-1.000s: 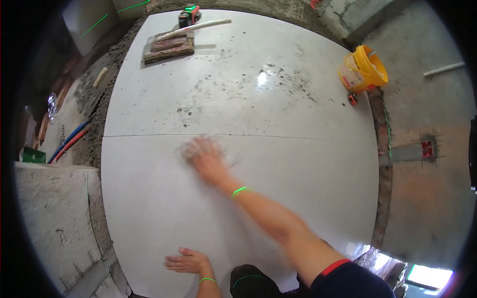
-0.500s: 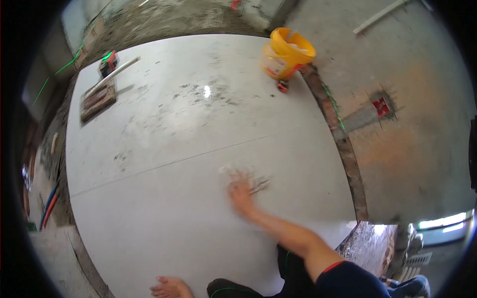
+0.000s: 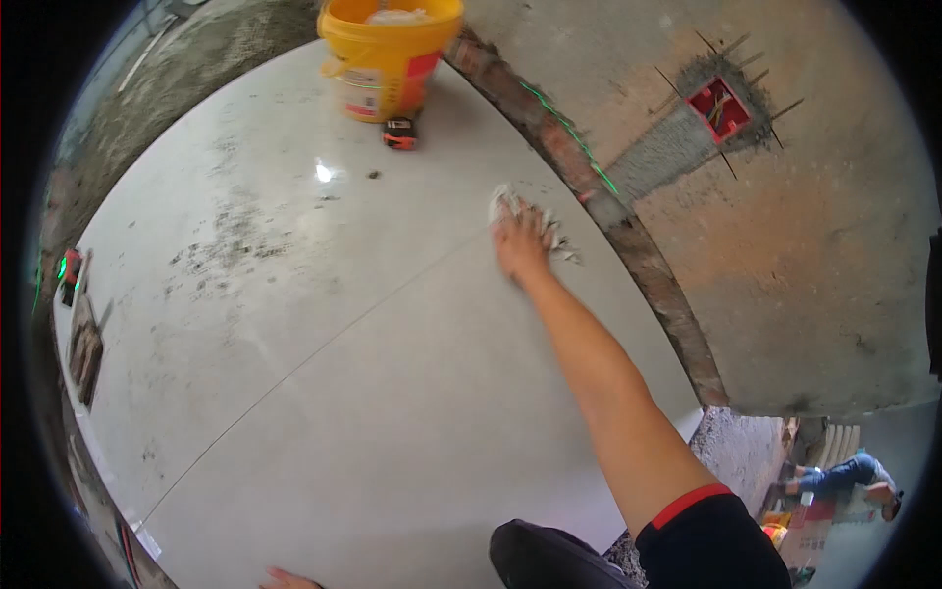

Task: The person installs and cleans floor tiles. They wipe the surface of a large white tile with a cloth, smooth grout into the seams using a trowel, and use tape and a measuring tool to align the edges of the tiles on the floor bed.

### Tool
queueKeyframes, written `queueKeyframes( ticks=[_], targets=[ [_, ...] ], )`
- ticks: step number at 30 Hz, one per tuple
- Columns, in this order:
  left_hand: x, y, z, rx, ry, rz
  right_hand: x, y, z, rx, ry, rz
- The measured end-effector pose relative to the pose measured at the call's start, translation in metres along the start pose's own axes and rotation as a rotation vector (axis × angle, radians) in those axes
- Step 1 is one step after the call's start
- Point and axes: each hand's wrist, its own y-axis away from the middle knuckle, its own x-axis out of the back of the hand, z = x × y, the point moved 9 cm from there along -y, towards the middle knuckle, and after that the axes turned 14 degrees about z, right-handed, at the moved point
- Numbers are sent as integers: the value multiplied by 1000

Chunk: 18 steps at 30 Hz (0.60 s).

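Right hand (image 3: 522,243) well out to the far right of the pale slabs, and here's the crumpled whitish cloth (image 3: 563,244), directly beneath those fingers! It pokes out on both sides of them, one pale end up and to the left, a ragged, greyer end down and to the right. So its long axis slants from upper left to lower right, roughly crossing the line of the seam (image 3: 294,370), which climbs from lower left and meets the hand right here. The fingers lie over the cloth; whether they're pinching it or only pressing it flat, I can't tell through the blur.

No contest over which hand is nearer: the right is touching it, arm extended, while the left hand (image 3: 287,579) sits well apart at the lower edge, mostly cut off, its fingers too little seen to call.

Just right of the cloth runs the rough brown border (image 3: 677,304). Up and to the left stands the yellow bucket (image 3: 397,83), with an orange-and-black tape measure (image 3: 399,133) just beside its foot. And dark specks (image 3: 240,236) dot the slab beyond the seam, well left of the cloth.
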Motion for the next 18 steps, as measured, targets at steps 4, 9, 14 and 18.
queueKeyframes(
  ticks=[4,9,14,18],
  targets=[
    [-2,-7,156,-504,143,58,-7,-32,96,-176,-41,-28],
    [40,-6,224,-700,162,229,14,-7,167,-372,-15,72],
    [21,-11,199,-514,235,76,45,126,276,-507,8,226],
    [5,0,192,-622,285,56,121,305,389,-488,227,364]
  ],
)
